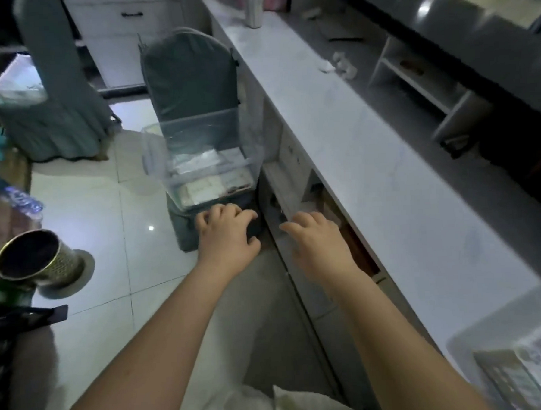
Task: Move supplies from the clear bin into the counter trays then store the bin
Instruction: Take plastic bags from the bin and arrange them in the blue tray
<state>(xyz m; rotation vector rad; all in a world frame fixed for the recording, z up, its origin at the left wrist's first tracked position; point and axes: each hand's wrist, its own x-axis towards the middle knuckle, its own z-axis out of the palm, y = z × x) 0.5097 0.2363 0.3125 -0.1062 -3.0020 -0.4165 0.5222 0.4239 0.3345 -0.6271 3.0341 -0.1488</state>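
The clear bin (197,146) stands on the seat of a grey-covered chair (190,74), beside the counter. Flat pale packets (199,186) lie on the bin's bottom. My left hand (225,235) hovers just in front of the bin's near edge, fingers spread and holding nothing. My right hand (315,243) reaches toward the gap under the counter edge, fingers loosely apart and empty. A white lattice counter tray (540,347) sits at the bottom right with something grey inside it.
The long white counter (386,173) runs along the right, with an open compartment (322,199) below its edge. A white shelf unit (413,81) and crumpled paper (340,64) lie further back. A metal cup (34,258) and a plastic bottle (21,199) stand left.
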